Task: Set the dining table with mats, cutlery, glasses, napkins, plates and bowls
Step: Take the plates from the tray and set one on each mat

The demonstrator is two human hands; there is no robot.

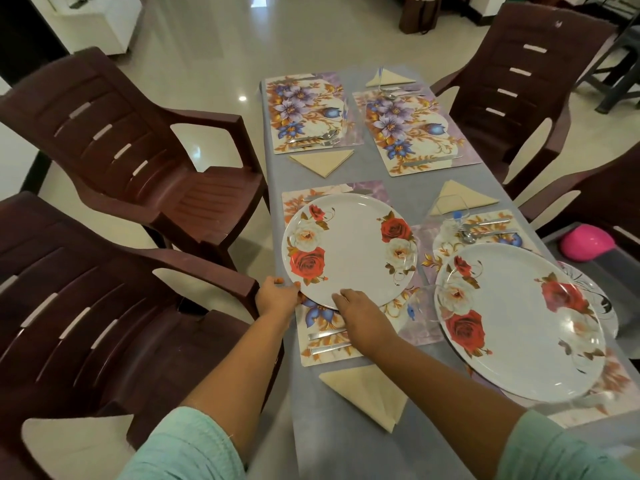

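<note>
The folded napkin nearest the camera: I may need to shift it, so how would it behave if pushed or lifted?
The napkin looks like thin folded paper or cloth, so probably very light and floppy. Pushed along the grey tablecloth, it would likely crumple or drag rather than slide neatly. Lifted by one corner, its fold may open.

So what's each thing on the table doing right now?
Left plate: on the near left mat, both hands at its near rim.
Left hand: grips the rim.
Right hand: fingers rest on the rim.
Right plate: lying on the near right mat, untouched.
Far mats: no plates, cutlery only.
Near napkin: folded, beside the mat.
</note>
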